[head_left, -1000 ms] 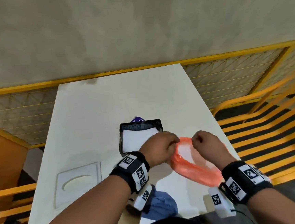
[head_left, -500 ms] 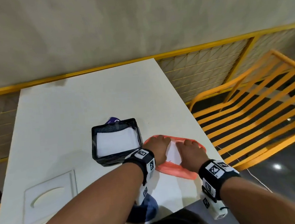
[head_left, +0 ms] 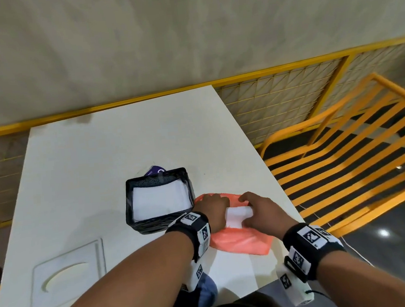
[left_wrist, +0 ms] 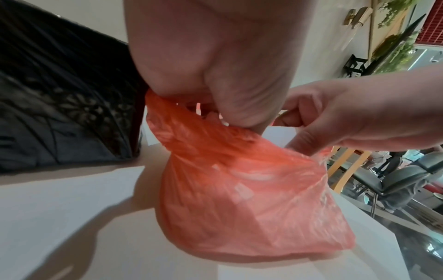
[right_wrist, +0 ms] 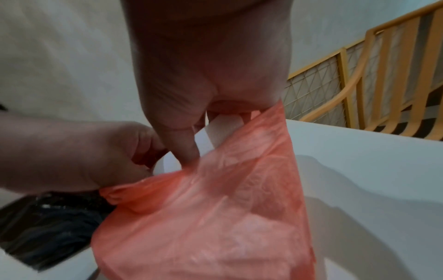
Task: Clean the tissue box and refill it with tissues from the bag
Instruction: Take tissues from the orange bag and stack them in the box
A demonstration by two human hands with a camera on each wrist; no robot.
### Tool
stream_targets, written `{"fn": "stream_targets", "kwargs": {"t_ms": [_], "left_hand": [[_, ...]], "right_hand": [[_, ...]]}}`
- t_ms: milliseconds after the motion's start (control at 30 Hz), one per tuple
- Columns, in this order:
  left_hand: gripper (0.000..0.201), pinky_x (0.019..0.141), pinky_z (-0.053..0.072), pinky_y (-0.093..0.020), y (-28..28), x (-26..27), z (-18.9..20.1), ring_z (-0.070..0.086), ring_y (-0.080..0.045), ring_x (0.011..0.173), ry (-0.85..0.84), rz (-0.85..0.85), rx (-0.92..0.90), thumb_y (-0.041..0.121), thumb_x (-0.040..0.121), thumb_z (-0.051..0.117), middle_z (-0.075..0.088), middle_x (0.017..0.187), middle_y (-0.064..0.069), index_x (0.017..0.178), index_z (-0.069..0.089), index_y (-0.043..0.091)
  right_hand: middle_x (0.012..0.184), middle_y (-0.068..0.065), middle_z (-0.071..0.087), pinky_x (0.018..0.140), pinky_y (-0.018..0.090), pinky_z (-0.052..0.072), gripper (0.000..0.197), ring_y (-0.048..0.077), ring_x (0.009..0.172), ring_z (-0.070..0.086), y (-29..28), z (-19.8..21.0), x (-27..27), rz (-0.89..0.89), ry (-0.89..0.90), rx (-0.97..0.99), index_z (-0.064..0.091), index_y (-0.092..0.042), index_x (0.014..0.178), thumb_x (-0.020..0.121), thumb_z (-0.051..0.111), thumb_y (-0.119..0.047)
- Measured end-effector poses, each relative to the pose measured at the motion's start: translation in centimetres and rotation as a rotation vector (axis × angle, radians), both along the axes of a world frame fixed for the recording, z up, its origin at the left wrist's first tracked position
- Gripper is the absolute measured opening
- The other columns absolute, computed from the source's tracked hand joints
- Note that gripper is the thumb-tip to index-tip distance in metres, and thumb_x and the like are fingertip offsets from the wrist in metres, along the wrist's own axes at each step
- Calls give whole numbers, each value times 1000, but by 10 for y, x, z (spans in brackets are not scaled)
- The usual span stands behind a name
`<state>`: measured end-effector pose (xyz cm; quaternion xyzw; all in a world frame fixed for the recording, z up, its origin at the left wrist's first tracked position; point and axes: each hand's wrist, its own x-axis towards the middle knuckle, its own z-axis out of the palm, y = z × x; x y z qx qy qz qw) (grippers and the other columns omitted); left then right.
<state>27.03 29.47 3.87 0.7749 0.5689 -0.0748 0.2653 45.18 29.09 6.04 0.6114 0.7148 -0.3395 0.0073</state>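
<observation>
The black tissue box (head_left: pixel 139 222) stands open on the white table (head_left: pixel 98 150), with white tissues (head_left: pixel 159 201) lying in it. Just right of it sits an orange plastic bag (head_left: pixel 243 244). My left hand (head_left: pixel 214 202) grips the bag's left rim beside the box. My right hand (head_left: pixel 246 207) reaches into the bag's mouth and pinches a white stack of tissues (head_left: pixel 237 216). In the left wrist view my left hand (left_wrist: pixel 215 111) bunches the bag (left_wrist: pixel 239 189) film. In the right wrist view my right hand (right_wrist: pixel 203 132) curls round the tissues (right_wrist: pixel 224 124) above the bag (right_wrist: pixel 215 217).
The box's white lid (head_left: pixel 67 275) with an oval slot lies flat at the table's near left. A purple packet (head_left: pixel 157 170) peeks out behind the box. A blue cloth (head_left: pixel 207 292) hangs at the near edge. Yellow railings (head_left: pixel 343 153) stand right of the table.
Both hands first held the bag's rim up and apart, then dropped low onto the bag. My right hand now holds white tissues in the bag's mouth. The head view swung right.
</observation>
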Motion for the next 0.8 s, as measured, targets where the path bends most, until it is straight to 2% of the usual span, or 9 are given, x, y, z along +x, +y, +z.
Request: {"fn": "stream_targets", "kwargs": {"t_ms": [67, 167, 233, 333, 467, 533, 633, 700, 800], "left_hand": [[35, 87, 52, -40, -1, -1, 6, 59, -37, 108, -48, 3, 16, 10, 82, 59, 62, 113, -15, 116, 63, 13], [24, 80, 51, -41, -2, 0, 18, 58, -35, 98, -129, 5, 58, 7, 78, 56, 61, 101, -12, 99, 66, 12], [19, 77, 51, -42, -3, -1, 27, 59, -31, 92, -236, 37, 89, 8, 79, 55, 61, 96, -9, 94, 66, 14], [11, 68, 44, -31, -3, -5, 43, 58, -17, 81, -494, 147, 146, 8, 80, 64, 62, 85, 4, 88, 66, 16], [26, 66, 44, -15, 3, -21, 73, 59, -2, 76, -845, 395, 147, 7, 77, 77, 67, 89, 9, 95, 67, 23], [34, 74, 52, -23, 5, -31, 87, 64, -8, 82, -1040, 533, 108, 9, 74, 82, 70, 96, 4, 101, 65, 21], [42, 83, 59, -40, 5, -49, 104, 71, -20, 91, -1325, 687, 24, 9, 68, 82, 73, 102, -7, 107, 65, 12], [43, 85, 59, -42, 1, -64, 113, 71, -24, 94, -1423, 724, -13, 6, 73, 79, 74, 107, -10, 114, 66, 5], [35, 79, 61, -37, -7, -86, 122, 72, -26, 96, -1486, 755, -31, -2, 86, 71, 73, 113, -16, 120, 63, -3]], "right_hand": [[107, -11, 60, 77, 21, 44, 54, 15, 101, 59, 4, 4, 1, -21, 61, -14, 57, -29, 121, 70, 70, -17], [104, -12, 59, 66, 13, 36, 48, 11, 96, 57, 11, 16, 5, -22, 117, -30, 62, -28, 116, 71, 72, -12], [103, -11, 61, 67, 18, 40, 50, 10, 92, 58, 14, 26, 10, -54, 184, -45, 62, -30, 114, 69, 76, -14], [101, -5, 63, 75, 27, 50, 51, 15, 93, 62, 16, 43, 20, -154, 354, -88, 63, -34, 110, 67, 82, -12], [115, 8, 62, 87, 44, 57, 59, 28, 103, 63, 19, 68, 26, -303, 671, -140, 64, -27, 114, 63, 86, -5], [120, 18, 62, 85, 48, 57, 66, 35, 106, 64, 23, 77, 22, -380, 874, -194, 62, -19, 120, 60, 84, -4], [126, 24, 62, 81, 44, 59, 74, 36, 107, 65, 29, 84, 1, -407, 1142, -330, 57, -8, 127, 59, 86, -8], [128, 23, 62, 86, 44, 57, 76, 35, 111, 64, 29, 88, -18, -392, 1287, -417, 55, -4, 130, 60, 86, -8], [127, 21, 63, 89, 46, 55, 85, 34, 114, 63, 25, 92, -45, -371, 1448, -550, 54, -1, 131, 55, 92, -12]]}}
